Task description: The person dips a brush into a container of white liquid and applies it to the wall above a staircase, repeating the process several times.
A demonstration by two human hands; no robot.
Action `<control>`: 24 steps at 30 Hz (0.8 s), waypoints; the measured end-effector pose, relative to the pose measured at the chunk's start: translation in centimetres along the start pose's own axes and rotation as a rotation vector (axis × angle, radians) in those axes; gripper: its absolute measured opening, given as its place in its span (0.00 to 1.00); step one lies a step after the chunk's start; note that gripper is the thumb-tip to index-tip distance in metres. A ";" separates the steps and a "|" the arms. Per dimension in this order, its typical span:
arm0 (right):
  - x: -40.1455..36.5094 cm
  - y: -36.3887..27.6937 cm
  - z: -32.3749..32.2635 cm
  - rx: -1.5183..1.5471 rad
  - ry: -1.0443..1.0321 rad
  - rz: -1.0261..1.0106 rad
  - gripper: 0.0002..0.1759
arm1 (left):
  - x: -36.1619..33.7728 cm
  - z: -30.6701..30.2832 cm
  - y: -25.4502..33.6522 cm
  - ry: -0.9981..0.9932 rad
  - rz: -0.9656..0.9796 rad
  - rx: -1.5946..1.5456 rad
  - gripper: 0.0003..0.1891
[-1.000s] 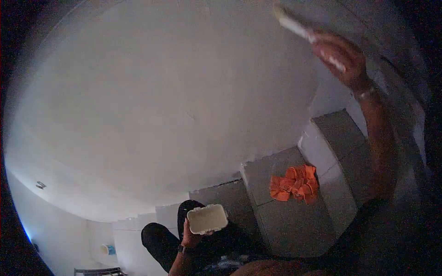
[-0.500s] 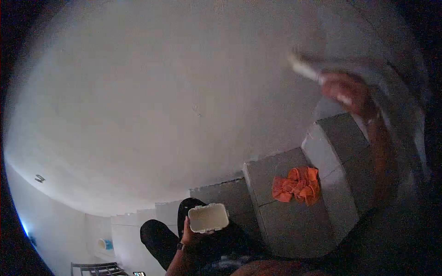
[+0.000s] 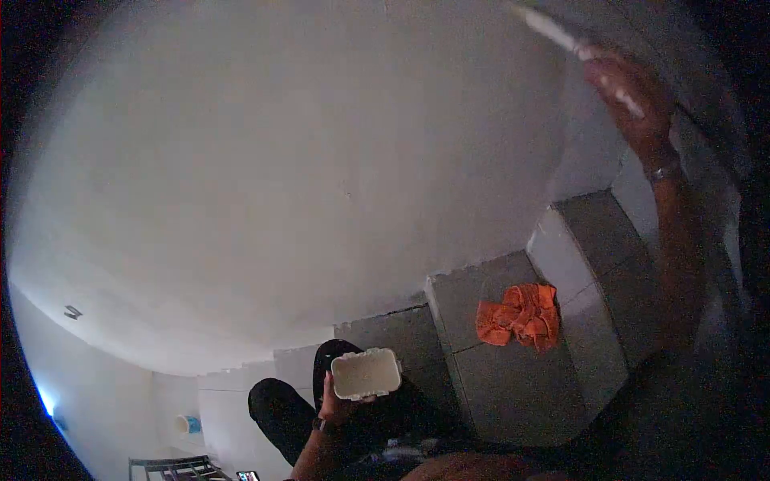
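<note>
Tip of long pale tool [image 3: 553,30], possibly a brush, blurred against white wall [image 3: 281,160]; right hand [image 3: 634,92] raised high, clenched on it. Left hand [image 3: 335,407] low, grasping white rectangular tub [image 3: 366,373] above grey step [image 3: 393,333].

Dim, grainy fisheye view with black vignetted corners. The wall [image 3: 281,176] glows softly; a bluish glare sits at the lower left edge. The raised right hand [image 3: 634,104] is blurred and shadowed.
</note>
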State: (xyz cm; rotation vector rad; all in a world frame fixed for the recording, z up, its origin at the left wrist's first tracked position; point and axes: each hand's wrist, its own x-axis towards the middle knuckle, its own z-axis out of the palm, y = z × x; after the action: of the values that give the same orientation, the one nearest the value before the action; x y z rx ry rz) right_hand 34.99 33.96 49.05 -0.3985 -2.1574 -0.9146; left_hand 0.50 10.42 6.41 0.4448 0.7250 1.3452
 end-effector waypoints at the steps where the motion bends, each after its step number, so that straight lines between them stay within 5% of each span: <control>1: -0.5 -1.0 0.1 0.039 -0.124 0.007 0.08 | -0.1 -0.3 -0.4 0.002 0.013 0.003 0.35; 4: -5.8 -3.7 3.5 0.206 -0.354 0.041 0.08 | 0.5 -3.5 -3.1 -0.004 0.111 -0.169 0.35; 6: -10.3 -6.6 6.2 0.521 -0.634 0.178 0.09 | 0.6 -3.0 -1.7 -0.013 -0.022 -0.150 0.35; 8: -13.6 -11.0 7.9 0.844 -0.937 0.480 0.12 | 1.5 -5.6 -3.3 -0.209 -0.063 -0.395 0.34; 9: -11.0 -14.8 7.2 0.785 -1.088 0.583 0.15 | 1.0 -5.1 -2.7 -0.179 -0.035 -0.302 0.33; 11: -13.8 -20.8 8.9 0.936 -1.091 1.116 0.13 | 0.4 -4.4 -2.2 -0.059 0.002 -0.232 0.32; 13: -17.6 -24.6 10.8 0.796 -0.763 0.663 0.14 | -1.2 -4.3 -1.6 -0.085 0.030 -0.300 0.33; 14: -17.8 -26.5 11.7 0.579 -0.299 -0.023 0.14 | -0.6 -6.1 -2.5 -0.086 0.033 -0.273 0.34; 15: -17.0 -29.4 12.0 1.127 -0.265 0.265 0.15 | -1.2 -6.0 -1.7 -0.071 0.057 -0.272 0.35; 17: -18.7 -32.0 15.2 1.699 -0.359 0.556 0.17 | -0.9 -8.4 -1.8 -0.039 0.216 -0.143 0.34; 20: -23.7 -31.7 20.9 1.496 -0.024 0.738 0.17 | 1.6 -9.0 -2.8 -0.028 0.341 -0.107 0.32; 22: -20.3 -35.5 20.3 1.922 -0.188 1.693 0.16 | 1.6 -7.7 -1.8 -0.033 0.442 -0.070 0.31; 24: -18.9 -38.2 19.5 1.869 -0.279 1.721 0.18 | 0.0 -6.2 -0.1 -0.027 0.518 -0.050 0.30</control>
State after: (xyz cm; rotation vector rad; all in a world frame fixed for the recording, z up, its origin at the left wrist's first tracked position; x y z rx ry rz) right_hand 17.42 21.46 7.43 -0.9385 -1.1142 1.9167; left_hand -3.69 9.70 1.96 0.6377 0.5708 1.8328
